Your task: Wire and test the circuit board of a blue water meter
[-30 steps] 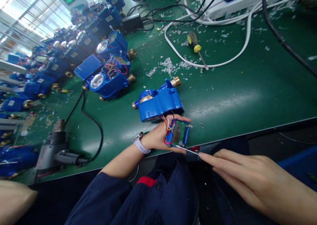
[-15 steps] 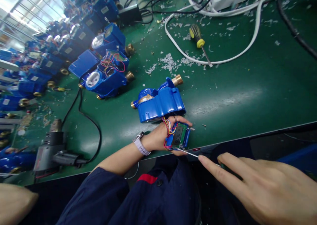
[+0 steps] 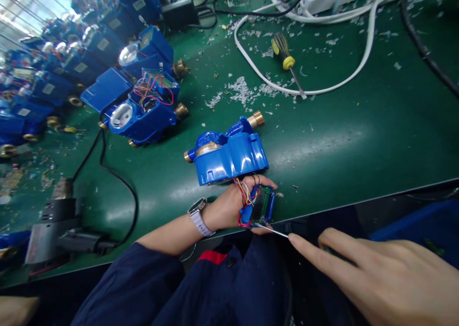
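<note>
My left hand (image 3: 227,206), with a watch at its wrist, grips a small circuit board (image 3: 265,202) in a blue frame at the table's front edge. Red, yellow and dark wires (image 3: 245,192) run from the board toward the blue water meter (image 3: 231,159) lying just behind it. My right hand (image 3: 383,273) is closed round a screwdriver (image 3: 275,231), index finger stretched along the shaft. The thin metal tip touches the board's near corner; most of the handle is hidden in the palm.
A second screwdriver (image 3: 283,51) lies beside a white cable (image 3: 344,86). An opened water meter (image 3: 143,108) and several others stand at left. A heat gun (image 3: 59,225) with black cord sits front left. White scraps (image 3: 242,91) litter the table. Another person's arm (image 3: 16,309) shows lower left.
The board in my left hand is tilted a little, and its display digits no longer show clearly. The screwdriver tip stays at its corner. The view has shifted slightly; the other person's arm has moved lower.
</note>
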Motion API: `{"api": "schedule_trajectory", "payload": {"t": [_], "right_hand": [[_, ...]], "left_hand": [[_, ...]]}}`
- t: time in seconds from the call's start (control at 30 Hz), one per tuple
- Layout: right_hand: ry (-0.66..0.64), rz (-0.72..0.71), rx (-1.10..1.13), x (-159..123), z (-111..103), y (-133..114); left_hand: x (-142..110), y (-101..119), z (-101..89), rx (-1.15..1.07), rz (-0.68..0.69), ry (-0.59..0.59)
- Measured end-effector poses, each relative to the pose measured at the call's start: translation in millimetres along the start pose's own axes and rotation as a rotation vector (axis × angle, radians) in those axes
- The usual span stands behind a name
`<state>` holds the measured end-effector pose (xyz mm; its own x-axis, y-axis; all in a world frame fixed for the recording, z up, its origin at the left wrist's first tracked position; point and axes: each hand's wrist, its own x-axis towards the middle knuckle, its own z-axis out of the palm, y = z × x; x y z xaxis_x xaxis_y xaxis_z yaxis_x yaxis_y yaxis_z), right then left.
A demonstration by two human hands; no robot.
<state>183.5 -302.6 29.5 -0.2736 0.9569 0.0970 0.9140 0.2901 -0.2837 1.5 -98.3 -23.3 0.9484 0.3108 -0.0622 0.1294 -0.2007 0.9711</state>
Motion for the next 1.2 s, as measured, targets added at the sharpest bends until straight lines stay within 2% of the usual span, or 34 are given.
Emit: {"api": "schedule_trajectory", "payload": {"t": [0.1, 0.17, 0.27, 0.37, 0.47, 0.53, 0.67, 0.87, 1.0, 1.07, 1.2], "right_hand": [[-0.007, -0.059, 0.019, 6.3, -3.6, 5.1], [0.012, -0.141, -0.078, 9.5, -9.2, 5.8], [-0.027, -0.233, -0.200, 12.7, -16.7, 2.8], [-0.025, -0.162, -0.136, 15.3, -17.8, 1.1], [-0.007, -0.050, 0.118, 20.4, -16.4, 4.8], [-0.011, -0.033, 0.227, 24.9, -17.0, 9.0], [0.014, -0.055, 0.272, 29.2, -18.6, 16.2], [0.016, 0.030, 0.472, 20.0, -6.7, 19.5], [0.048, 0.082, 0.521, 11.5, 0.7, 18.4], [0.036, 0.083, 0.537, 9.0, 1.4, 18.8], [0.015, 0.057, 0.542, 9.4, -2.4, 21.0]], "left_hand": [[-0.9, 0.0, 0.6, -0.031, -0.036, 0.013], [-1.2, -1.6, 1.0, -0.052, -0.056, 0.015], [-1.2, -2.7, 1.2, -0.026, -0.029, 0.006], [-1.5, -2.3, 0.3, 0.018, 0.009, -0.010], [-2.0, -3.2, -0.7, 0.014, 0.007, -0.017], [-1.8, -4.7, -1.3, 0.014, -0.008, -0.021], [-0.8, -7.1, -1.9, 0.107, 0.059, -0.031], [-6.5, -8.6, -2.1, 0.172, 0.177, -0.044], [-10.4, -8.5, -6.1, 0.163, 0.247, -0.112], [-10.5, -6.2, -8.9, 0.147, 0.249, -0.147], [-8.9, -0.4, -12.0, 0.127, 0.166, -0.179]]}}
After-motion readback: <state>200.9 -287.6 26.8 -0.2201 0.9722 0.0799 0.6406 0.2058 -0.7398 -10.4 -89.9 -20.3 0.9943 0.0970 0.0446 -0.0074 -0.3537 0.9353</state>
